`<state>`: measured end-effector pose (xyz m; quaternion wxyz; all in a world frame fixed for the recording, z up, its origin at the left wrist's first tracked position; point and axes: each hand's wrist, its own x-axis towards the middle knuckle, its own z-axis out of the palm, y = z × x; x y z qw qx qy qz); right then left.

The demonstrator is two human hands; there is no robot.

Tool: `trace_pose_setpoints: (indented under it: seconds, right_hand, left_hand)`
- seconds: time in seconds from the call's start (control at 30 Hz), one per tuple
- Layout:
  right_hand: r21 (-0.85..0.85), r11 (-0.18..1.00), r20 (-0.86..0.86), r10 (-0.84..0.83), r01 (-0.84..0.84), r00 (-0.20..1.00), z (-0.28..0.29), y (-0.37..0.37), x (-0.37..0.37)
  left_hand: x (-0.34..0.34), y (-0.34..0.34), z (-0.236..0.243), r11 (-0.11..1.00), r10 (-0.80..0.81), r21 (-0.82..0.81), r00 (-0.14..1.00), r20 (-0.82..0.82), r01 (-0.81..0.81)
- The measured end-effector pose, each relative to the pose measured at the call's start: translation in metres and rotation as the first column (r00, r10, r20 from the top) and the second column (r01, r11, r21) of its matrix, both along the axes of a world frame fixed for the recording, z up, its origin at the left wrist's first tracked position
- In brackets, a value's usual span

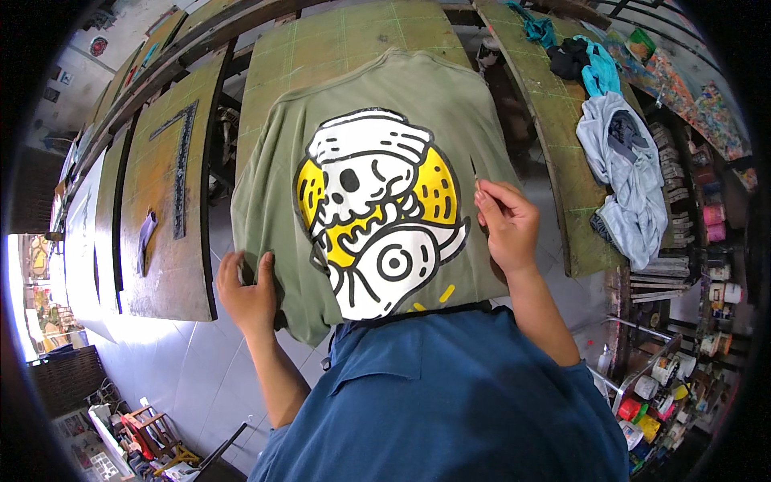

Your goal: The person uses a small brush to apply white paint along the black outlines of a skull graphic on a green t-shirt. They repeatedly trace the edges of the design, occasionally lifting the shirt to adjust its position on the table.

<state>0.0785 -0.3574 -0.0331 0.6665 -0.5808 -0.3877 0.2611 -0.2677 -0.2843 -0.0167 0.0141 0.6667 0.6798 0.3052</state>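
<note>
An olive-green T-shirt (277,153) lies spread over a board in front of me. Its print (393,257) shows a white skull in a cap, a yellow disc and a round-eyed white shape, all with thick black outlines. At the shirt's lower left edge rests my left hand (246,291), thumb and fingers apart, holding nothing that I can see. My right hand (507,225) is closed in a pinch on a thin dark pointed tool (474,167), just right of the yellow disc. Too slim to name for certain, the tool points away from me.
Another wooden board (173,201) on the left carries a dark L-shaped mark and a small cloth (146,241). Grey garments (622,177) and teal cloths (601,68) lie on the right board (554,161). Paint tubs (642,410) crowd a rack at lower right.
</note>
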Motion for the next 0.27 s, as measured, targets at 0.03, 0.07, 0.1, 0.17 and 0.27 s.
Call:
trace_pose_setpoints:
  seconds: [0.03,0.07,0.1,0.17,0.27]
  right_hand:
    - [-0.002,1.000,0.031,0.016,-0.016,0.999,0.000,0.000,-0.001]
    - [-0.006,1.000,0.062,0.030,-0.030,0.998,0.000,0.000,-0.001]
    - [-0.010,0.999,0.093,0.043,-0.043,0.995,-0.001,-0.001,-0.002]
    - [0.006,0.999,0.037,0.050,-0.050,0.998,0.000,-0.002,-0.003]
    - [0.000,0.997,0.036,0.071,-0.071,0.997,0.001,-0.004,0.001]
  left_hand:
    - [-0.005,-0.005,0.000,0.999,0.012,-0.053,1.000,0.003,-0.012]
    - [-0.007,-0.007,-0.001,1.000,-0.013,-0.010,1.000,0.022,0.013]
    - [-0.012,-0.008,-0.003,1.000,0.002,-0.019,0.997,0.083,0.000]
    - [-0.019,-0.006,-0.004,0.999,0.026,-0.036,0.976,0.218,-0.019]
    - [-0.026,-0.004,0.005,0.997,0.050,-0.076,0.976,0.213,-0.034]
